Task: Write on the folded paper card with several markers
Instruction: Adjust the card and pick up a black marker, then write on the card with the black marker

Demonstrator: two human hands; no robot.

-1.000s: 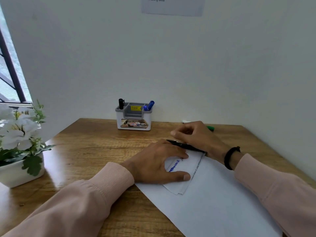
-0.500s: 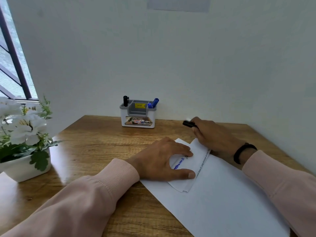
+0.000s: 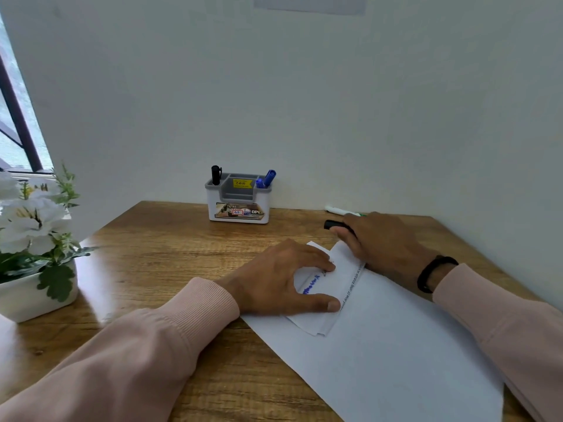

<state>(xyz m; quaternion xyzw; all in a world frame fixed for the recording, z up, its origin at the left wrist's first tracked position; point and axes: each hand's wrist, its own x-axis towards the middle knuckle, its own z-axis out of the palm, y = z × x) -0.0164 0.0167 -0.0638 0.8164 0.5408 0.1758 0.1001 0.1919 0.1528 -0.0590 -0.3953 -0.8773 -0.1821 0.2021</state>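
Note:
The folded paper card (image 3: 342, 271) lies on a larger white sheet (image 3: 396, 345) on the wooden desk, with blue writing on it. My left hand (image 3: 280, 280) presses the card flat with spread fingers and thumb. Beyond the card's far edge, my right hand (image 3: 377, 239) holds a black marker (image 3: 330, 224) low over the desk; only the marker's end shows past my fingers. A white marker with a green part (image 3: 341, 210) lies near the wall just behind that hand.
A white and grey pen holder (image 3: 238, 205) stands at the back against the wall, with a black marker (image 3: 216, 175) and blue markers (image 3: 267, 178) in it. A white pot of white flowers (image 3: 33, 239) sits at the desk's left edge. Walls close the back and right.
My right hand has carried the black marker from above the card away toward the back right of the desk. My left hand stayed on the card.

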